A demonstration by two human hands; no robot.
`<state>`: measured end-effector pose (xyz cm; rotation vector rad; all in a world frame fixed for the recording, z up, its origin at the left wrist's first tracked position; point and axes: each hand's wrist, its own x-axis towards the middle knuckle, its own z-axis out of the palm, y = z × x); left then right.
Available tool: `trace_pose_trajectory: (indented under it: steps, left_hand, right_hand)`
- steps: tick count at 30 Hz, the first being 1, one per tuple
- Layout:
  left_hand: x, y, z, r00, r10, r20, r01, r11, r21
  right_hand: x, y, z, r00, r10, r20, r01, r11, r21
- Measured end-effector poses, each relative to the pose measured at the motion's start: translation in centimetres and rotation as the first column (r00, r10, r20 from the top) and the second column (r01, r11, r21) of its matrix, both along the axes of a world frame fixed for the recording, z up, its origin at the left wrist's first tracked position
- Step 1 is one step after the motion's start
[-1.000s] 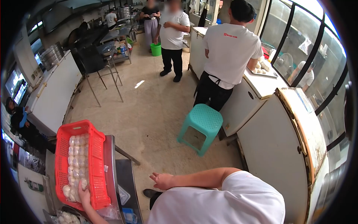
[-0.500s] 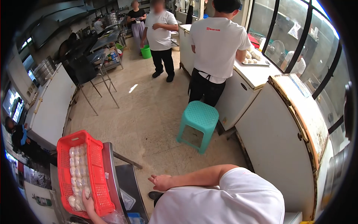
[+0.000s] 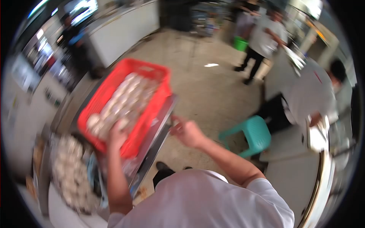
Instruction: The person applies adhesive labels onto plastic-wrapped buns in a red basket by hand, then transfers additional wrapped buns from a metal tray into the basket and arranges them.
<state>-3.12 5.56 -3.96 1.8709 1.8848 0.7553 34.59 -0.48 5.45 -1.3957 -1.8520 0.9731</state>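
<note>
A red plastic crate (image 3: 161, 89) stands on a metal table (image 3: 152, 148) at the left, with rows of round whitish wrapped pieces (image 3: 127, 97) inside. My left hand (image 3: 118, 133) reaches into the crate's near end, its fingers at the pieces; blur hides whether it grips one. To the right of the crate, past the table edge, my right hand (image 3: 186, 131) is held in the air, its fingers smeared by motion. A big clear bag of similar pale round pieces (image 3: 72, 173) lies at the lower left.
A green stool (image 3: 256, 135) stands on the floor at the right. Beside it a person in a white shirt (image 3: 310, 89) leans over a white chest. Farther back are two people, one in white (image 3: 268, 34), and a green bucket (image 3: 240, 43). Another person stands at the upper left.
The view has swung left and down, so the crate appears nearer the middle and the bag shows fully. My right hand has come up and closer to the crate. The person at the chest appears farther right.
</note>
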Motion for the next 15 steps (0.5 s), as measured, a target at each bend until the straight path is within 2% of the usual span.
trace_pose_trajectory:
  steps: [1, 2, 3, 5, 8, 9, 11, 12, 15]
  left_hand:
    - [1.2, -1.0, 2.6, 0.997, 0.075, -0.017, -0.076, 0.996, -0.047]
    - [2.0, -1.7, 4.7, 0.988, 0.147, -0.043, -0.15, 0.986, -0.074]
    - [2.3, -1.8, 5.9, 0.978, 0.198, -0.066, -0.204, 0.974, -0.098]
    - [1.3, -1.7, 5.5, 0.966, 0.255, -0.028, -0.257, 0.962, -0.097]
    - [1.2, -2.4, 6.5, 0.962, 0.269, 0.045, -0.263, 0.958, -0.117]
    - [1.2, -2.7, 6.0, 0.956, 0.29, 0.041, -0.289, 0.957, -0.029]
    - [1.5, -3.6, 5.7, 0.949, 0.306, 0.079, -0.316, 0.918, 0.24]
    - [1.4, -4.5, 6.6, 0.96, 0.269, 0.079, -0.28, 0.933, 0.228]
    - [1.8, -7.7, 8.5, 0.981, 0.172, 0.09, -0.187, 0.961, 0.202]
  right_hand:
    - [-1.8, 1.8, 0.4, 1.0, -0.005, 0.002, 0.005, 0.997, 0.072]
    - [-3.8, 3.4, 1.7, 0.994, 0.018, -0.107, -0.003, 0.991, 0.136]
    - [-5.6, 5.3, 2.4, 0.994, 0.06, -0.088, -0.036, 0.967, 0.252]
    - [-10.1, 8.2, 4.6, 0.994, 0.087, -0.071, -0.071, 0.975, 0.209]
    - [-15.4, 13.5, 2.0, 0.955, 0.297, -0.019, -0.295, 0.952, 0.076]
    - [-17.0, 15.0, 1.0, 0.924, 0.355, 0.14, -0.364, 0.93, 0.044]
    - [-19.7, 17.9, -1.7, 0.783, 0.446, 0.434, -0.48, 0.877, -0.037]
    - [-20.4, 20.0, -5.1, 0.705, 0.52, 0.482, -0.561, 0.825, -0.07]
    - [-22.4, 19.3, -3.3, 0.624, 0.688, 0.37, -0.512, 0.718, -0.472]
